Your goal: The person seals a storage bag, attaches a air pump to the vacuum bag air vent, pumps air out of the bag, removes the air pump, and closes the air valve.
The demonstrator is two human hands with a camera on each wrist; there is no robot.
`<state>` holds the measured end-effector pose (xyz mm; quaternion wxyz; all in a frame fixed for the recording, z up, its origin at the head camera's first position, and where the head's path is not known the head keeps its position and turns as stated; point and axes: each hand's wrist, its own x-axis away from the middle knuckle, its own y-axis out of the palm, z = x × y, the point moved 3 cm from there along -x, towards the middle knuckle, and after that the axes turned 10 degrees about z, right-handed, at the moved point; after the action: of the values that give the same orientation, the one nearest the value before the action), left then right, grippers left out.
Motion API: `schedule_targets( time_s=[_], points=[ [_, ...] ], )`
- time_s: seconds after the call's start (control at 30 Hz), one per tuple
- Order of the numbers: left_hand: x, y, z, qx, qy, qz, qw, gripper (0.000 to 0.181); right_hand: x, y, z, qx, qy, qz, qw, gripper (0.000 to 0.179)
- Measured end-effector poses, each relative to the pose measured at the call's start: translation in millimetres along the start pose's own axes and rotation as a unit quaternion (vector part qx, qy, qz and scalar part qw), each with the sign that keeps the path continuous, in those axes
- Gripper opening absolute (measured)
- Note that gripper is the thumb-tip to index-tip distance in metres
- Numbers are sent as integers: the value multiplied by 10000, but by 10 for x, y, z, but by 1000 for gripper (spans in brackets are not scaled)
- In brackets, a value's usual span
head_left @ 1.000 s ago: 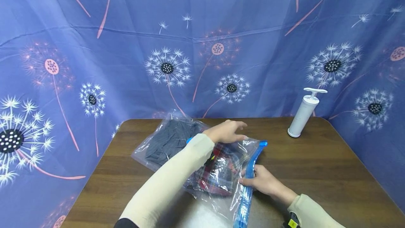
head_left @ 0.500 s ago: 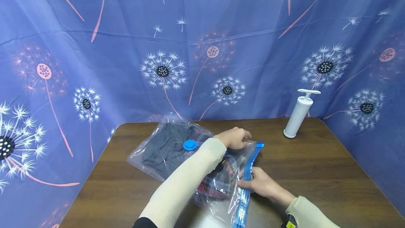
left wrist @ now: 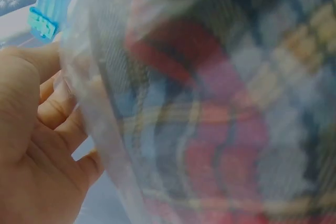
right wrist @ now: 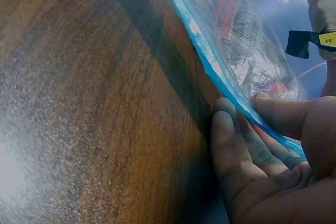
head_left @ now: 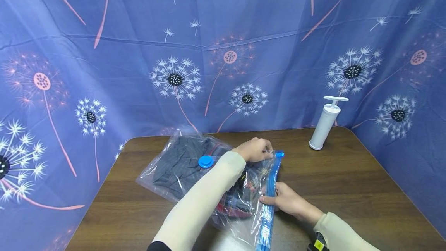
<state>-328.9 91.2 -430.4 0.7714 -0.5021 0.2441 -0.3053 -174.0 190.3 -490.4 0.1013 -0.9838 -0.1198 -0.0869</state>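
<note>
A clear plastic storage bag [head_left: 167, 183] with a blue zip strip [head_left: 267, 212] and a round blue valve [head_left: 205, 161] lies on the table. Inside it are dark grey clothing [head_left: 177, 158] and red plaid fabric [left wrist: 210, 124]. My left hand [head_left: 254, 150] reaches across the bag and pinches its far edge, close to the strip's end; its fingertips are partly behind the plastic in the left wrist view. With thumb above and fingers beneath, my right hand [head_left: 290, 201] grips the zip strip near its middle. The right wrist view shows that strip [right wrist: 210, 72] between thumb and fingers.
A white hand pump [head_left: 324, 127] with a T-shaped handle stands at the table's back right. The wooden table [head_left: 348, 181] ends at a blue dandelion-print curtain [head_left: 278, 57] behind it.
My left hand has shifted to the bag's far edge, its fingers closing on the plastic. The blue valve has come out from behind my sleeve. My right hand keeps its grip on the strip.
</note>
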Motion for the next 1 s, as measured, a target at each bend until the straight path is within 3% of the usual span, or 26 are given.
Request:
schedule_targets(
  time_s=[0.43, 0.63, 0.77, 0.87, 1.0],
  points=[
    [149, -231, -287, 298, -540, -57, 9981, 16, -68, 20, 21, 132, 25, -28, 9999, 31],
    [226, -339, -432, 621, -589, 170, 9962, 14, -134, 59, -1, 369, -29, 44, 9993, 30],
    [215, -304, -435, 910, -561, 249, 9940, 22, -156, 93, 2, 376, -31, -5, 9993, 28],
    [168, -225, -399, 848, -427, 157, 9954, 33, -137, 71, 24, 343, -3, -90, 9994, 29],
    [124, -199, -347, 964, -274, 231, 9947, 30, -129, -6, 32, 374, 47, -154, 9992, 32]
  ],
)
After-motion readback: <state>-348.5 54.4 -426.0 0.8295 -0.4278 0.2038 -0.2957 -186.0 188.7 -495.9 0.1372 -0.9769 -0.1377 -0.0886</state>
